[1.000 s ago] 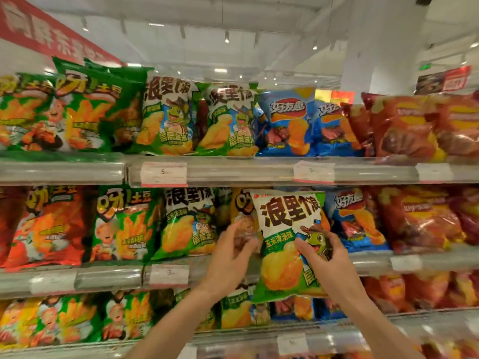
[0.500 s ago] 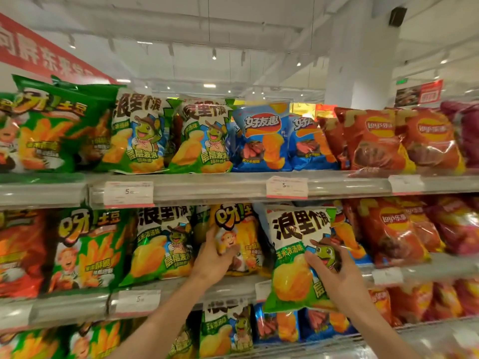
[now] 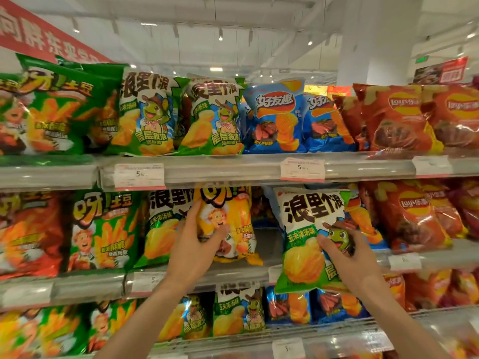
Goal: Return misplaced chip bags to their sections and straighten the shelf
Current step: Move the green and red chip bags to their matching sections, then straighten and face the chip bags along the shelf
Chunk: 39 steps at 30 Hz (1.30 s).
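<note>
Mid-swap on the middle shelf (image 3: 233, 274) right now. The left hand (image 3: 193, 246) has its grip curled round a yellow bag (image 3: 230, 224), thumb across the front, fingers behind. That bag sits in the slot just right of a white-and-green bag (image 3: 162, 226), and it looks like the odd one out there, since the rest of its brand is further left. The right hand (image 3: 348, 257) pinches another white-and-green corn bag (image 3: 307, 239) by its lower right part, thumb on the cartoon frog, and holds it out in front of the shelf edge, near side, partly covering the blue bags (image 3: 363, 218) behind.

My guess at the step: yellow bag comes out, corn bag goes into that slot next to its twin. So the next move calls for lifting the yellow one clear of the shelf lip without dragging its neighbour, then sliding the corn bag left into the gap and standing it upright. The yellow one then needs a home over on the left with its own brand.

Compared with half a second back, the left hand's thumb has come round onto the bag's front, so the hold looks firmer, and the bag sits more exposed. The corn bag is held much the same. The view has also tipped up and closed in a bit.
</note>
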### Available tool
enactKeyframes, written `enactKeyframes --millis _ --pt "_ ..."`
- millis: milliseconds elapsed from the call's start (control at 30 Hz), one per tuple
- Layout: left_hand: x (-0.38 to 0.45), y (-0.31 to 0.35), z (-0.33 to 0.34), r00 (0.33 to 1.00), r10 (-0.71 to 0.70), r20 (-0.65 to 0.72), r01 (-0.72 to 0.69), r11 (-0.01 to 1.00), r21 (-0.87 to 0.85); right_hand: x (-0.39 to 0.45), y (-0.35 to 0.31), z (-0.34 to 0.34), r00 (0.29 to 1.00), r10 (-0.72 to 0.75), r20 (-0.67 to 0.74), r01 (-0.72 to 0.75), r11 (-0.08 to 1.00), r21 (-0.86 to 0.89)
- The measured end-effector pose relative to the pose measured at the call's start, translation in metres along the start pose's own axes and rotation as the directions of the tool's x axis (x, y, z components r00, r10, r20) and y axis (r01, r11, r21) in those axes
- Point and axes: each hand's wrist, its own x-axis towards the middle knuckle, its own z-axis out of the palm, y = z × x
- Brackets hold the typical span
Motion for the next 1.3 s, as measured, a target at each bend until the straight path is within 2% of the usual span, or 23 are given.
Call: enactKeyframes --millis 267,433,567,700,900,967,1033,1133,1300 --pt "-0.03 -0.016 -0.075 0.997 0.041 -0.072 -0.04 0.999 0.022 0.004 -0.025 0.073 0.985 -0.15 0.081 0.153 0.988 -0.025" --pt "-0.042 -0.032 -0.119 0.999 -0.002 -0.054 0.003 1.0 0.02 0.015 -0.04 0.129 0.974 -0.22 0.045 0.224 0.97 -0.098" --pt "-0.049 -0.037 -0.134 0.998 0.041 -0.043 -0.04 0.999 0.031 0.025 -0.037 0.164 0.972 -0.228 0.051 0.234 0.96 -0.156" --pt "-0.052 -0.041 -0.139 0.999 0.048 -0.026 -0.047 0.997 0.054 0.025 -0.036 0.172 0.971 -0.211 0.109 0.233 0.934 -0.27" --pt "-0.051 -0.041 -0.135 0.999 0.046 0.007 -0.046 0.999 0.001 0.008 -0.052 0.154 0.922 -0.385 0.039 0.373 0.855 -0.361" --pt "-0.05 -0.042 -0.131 0.999 0.041 0.012 -0.04 0.999 -0.024 -0.007 -0.062 0.152 0.921 -0.376 0.101 0.388 0.875 -0.288" --pt "-0.051 -0.041 -0.124 1.0 0.014 0.011 -0.014 0.999 -0.043 -0.025 -0.07 0.153 0.93 -0.253 0.268 0.296 0.945 -0.135" --pt "-0.056 -0.038 -0.116 1.0 -0.021 0.022 0.022 0.998 -0.05 -0.049 -0.082 0.163 0.876 -0.126 0.465 0.141 0.99 0.004" --pt "-0.074 -0.039 -0.11 0.998 -0.051 0.029 0.053 0.997 -0.051 -0.066 -0.072 0.182 0.809 -0.105 0.579 -0.02 0.979 0.205"
